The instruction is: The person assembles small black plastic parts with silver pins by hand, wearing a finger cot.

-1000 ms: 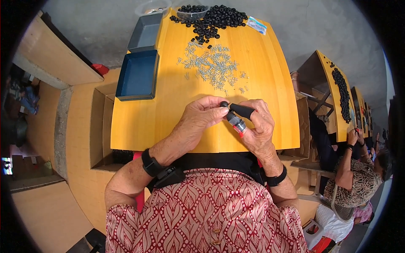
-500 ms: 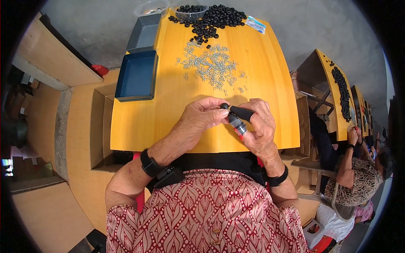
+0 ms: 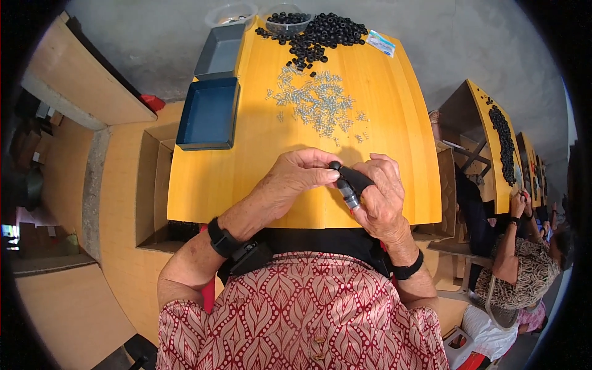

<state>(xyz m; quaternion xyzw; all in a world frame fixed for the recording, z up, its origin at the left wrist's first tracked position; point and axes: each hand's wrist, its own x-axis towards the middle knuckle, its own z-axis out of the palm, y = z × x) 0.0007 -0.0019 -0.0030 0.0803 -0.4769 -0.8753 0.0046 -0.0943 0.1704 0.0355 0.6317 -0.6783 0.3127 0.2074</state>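
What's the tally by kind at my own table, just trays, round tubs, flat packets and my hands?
Open rectangular trays, grey and dark blue: 2
Clear round plastic tubs: 2
Flat white-and-blue packet: 1
Your left hand and right hand: 2
Total: 7

Yellow wooden tabletop (image 3: 401, 123): scatter of small silvery pieces (image 3: 320, 102) mid-surface, heap of small black ring-shaped pieces (image 3: 336, 31) behind it. Clear round plastic bowl (image 3: 302, 28) at far edge, left of heap, black pieces inside. Flat white-and-blue packet (image 3: 380, 43) right of heap. Left edge: dark blue rectangular tray (image 3: 208, 117), grey rectangular tray (image 3: 219, 52) behind it. Left hand (image 3: 302, 176) and right hand (image 3: 383, 198) over near side, black round piece (image 3: 335, 165) between them.
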